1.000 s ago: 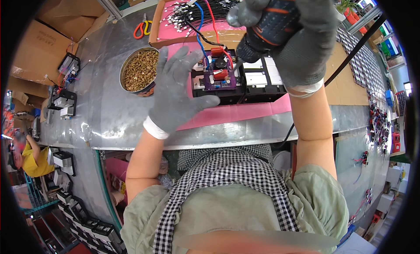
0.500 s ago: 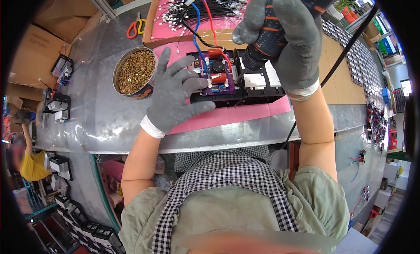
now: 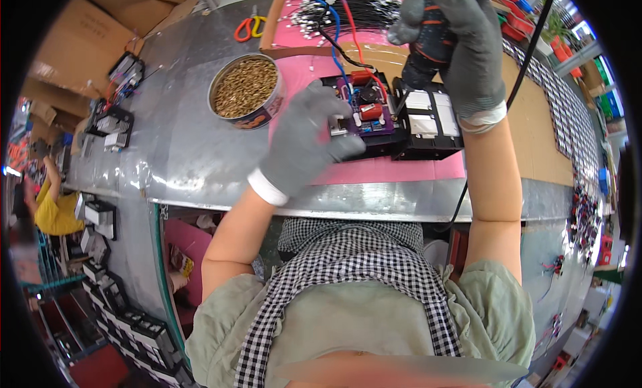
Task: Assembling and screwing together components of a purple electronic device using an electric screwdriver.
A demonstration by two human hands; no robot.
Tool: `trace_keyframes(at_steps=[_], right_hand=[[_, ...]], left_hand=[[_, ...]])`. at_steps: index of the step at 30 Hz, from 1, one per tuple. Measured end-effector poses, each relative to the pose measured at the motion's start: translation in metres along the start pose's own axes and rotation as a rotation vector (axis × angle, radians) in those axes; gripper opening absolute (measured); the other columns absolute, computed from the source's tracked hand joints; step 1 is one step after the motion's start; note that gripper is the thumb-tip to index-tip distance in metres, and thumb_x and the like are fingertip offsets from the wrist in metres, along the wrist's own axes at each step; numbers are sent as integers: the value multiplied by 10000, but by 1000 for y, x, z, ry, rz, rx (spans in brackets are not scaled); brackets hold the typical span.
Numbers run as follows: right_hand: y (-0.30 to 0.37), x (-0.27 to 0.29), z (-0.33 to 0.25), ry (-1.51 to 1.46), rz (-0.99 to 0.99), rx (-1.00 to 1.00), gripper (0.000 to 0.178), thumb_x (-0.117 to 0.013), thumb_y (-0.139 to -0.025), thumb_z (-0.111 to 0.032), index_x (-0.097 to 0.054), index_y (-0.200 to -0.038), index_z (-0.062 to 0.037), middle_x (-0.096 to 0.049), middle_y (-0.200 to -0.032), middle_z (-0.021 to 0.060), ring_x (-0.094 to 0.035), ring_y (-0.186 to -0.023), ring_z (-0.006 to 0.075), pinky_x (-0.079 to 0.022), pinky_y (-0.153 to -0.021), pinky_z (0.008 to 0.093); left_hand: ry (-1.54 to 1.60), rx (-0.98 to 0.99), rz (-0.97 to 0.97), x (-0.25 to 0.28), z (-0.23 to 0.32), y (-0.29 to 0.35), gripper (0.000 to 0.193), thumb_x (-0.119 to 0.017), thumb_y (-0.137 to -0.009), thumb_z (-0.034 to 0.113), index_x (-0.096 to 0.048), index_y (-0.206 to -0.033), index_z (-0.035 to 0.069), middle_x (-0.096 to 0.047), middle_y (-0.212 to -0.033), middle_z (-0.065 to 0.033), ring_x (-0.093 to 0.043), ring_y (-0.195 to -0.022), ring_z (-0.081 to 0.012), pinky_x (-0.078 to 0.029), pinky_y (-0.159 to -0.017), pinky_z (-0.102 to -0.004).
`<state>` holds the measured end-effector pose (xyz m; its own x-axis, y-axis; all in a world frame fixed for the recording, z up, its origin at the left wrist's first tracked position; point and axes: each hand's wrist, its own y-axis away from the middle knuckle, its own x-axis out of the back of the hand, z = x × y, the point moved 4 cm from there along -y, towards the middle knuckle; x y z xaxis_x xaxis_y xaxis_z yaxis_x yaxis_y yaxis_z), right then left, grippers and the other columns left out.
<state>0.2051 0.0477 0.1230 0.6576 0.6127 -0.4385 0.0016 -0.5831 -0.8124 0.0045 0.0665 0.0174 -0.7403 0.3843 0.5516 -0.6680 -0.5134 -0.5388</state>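
Note:
My right hand [image 3: 471, 60], in a grey work glove, is wrapped around a black and orange power screwdriver [image 3: 428, 44]. The screwdriver points down, its bit near the gap between two black housings. One black housing [image 3: 428, 147] has white panels. A purple circuit board [image 3: 382, 127] with red cylindrical parts and a black coil sits on the other, left of it. Blue, red and black wires rise from the board. My left hand [image 3: 294, 147], gloved too and slightly blurred, is at the board's left edge, thumb apart from the bent fingers; I see nothing held in it.
A round tin [image 3: 277, 97] of brass-coloured screws stands left of the pink sheet [image 3: 414, 171]. Behind lies a cardboard tray [image 3: 271, 40] of black cables, with scissors [image 3: 251, 27] beside it. A black cord [image 3: 528, 60] hangs at right. Another person [image 3: 57, 207] is at far left.
The view has shifted, moving the bench things rightward in the picture. My left hand's spread fingers have bent and drawn in. The screwdriver remains in my right hand, now more upright.

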Motion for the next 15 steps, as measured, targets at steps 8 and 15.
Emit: trace_keyframes(at_steps=[8, 15], right_hand=[[-19, -50, 7, -361, 10, 38, 728, -627, -994, -349, -289, -1494, 59, -575, -723, 52, -583, -598, 156, -547, -612, 309], [-14, -49, 8, -240, 60, 20, 694, -633, -993, -307, -299, -1485, 49, -587, -731, 55, -594, -611, 159, -553, -608, 314]], left_hand=[[-788, 573, -284, 101, -149, 4, 219, -701, -867, 255, -758, -1050, 150, -737, -1069, -117, -700, -972, -315, -534, -879, -413], [-479, 539, -204, 103, -149, 1, 202, -733, -840, 205, -756, -1022, 122, -740, -990, -127, -711, -920, -290, -543, -841, -390]])
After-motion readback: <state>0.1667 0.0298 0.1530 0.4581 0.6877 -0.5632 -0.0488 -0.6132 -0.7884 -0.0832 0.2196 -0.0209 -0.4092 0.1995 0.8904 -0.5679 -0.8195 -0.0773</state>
